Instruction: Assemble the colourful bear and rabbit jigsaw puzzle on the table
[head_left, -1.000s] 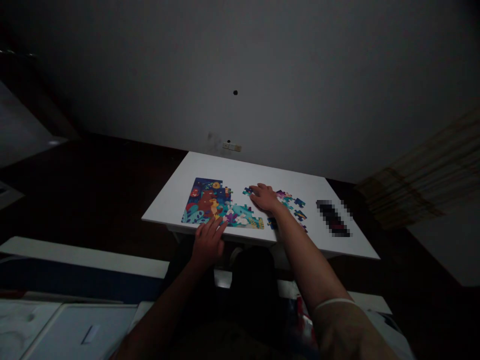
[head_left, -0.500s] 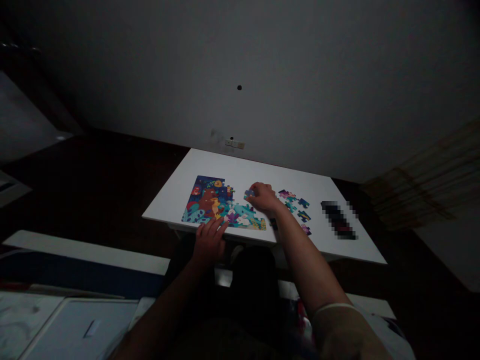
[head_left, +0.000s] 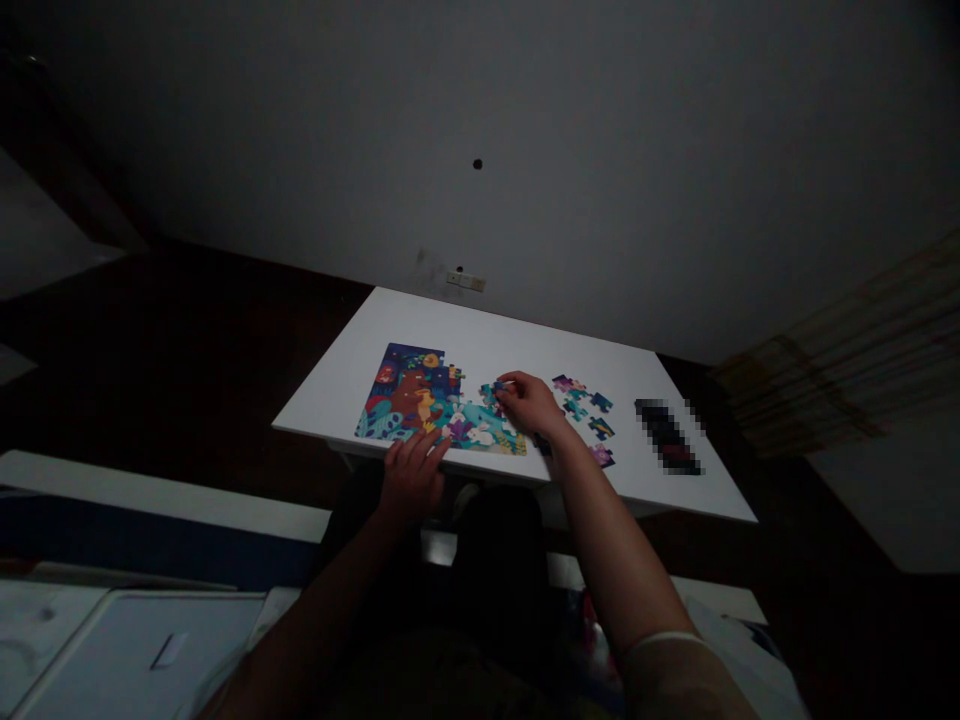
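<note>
A partly assembled colourful jigsaw puzzle (head_left: 416,400) lies on a small white table (head_left: 420,320). My right hand (head_left: 531,403) is closed in a pinch on a puzzle piece (head_left: 496,388) at the puzzle's right edge. My left hand (head_left: 411,471) rests at the table's near edge, fingers stretched flat onto the puzzle's bottom border, holding nothing. Several loose pieces (head_left: 587,411) lie just right of my right hand.
A dark pixelated object (head_left: 667,436) lies on the table's right side. A grey wall with a small socket (head_left: 466,281) stands behind the table. The floor around is dark. White furniture (head_left: 127,650) sits at lower left, a striped surface (head_left: 847,380) at right.
My right hand picked a piece from the loose pile and carried it left to the puzzle's right edge. My left hand stayed on the bottom border.
</note>
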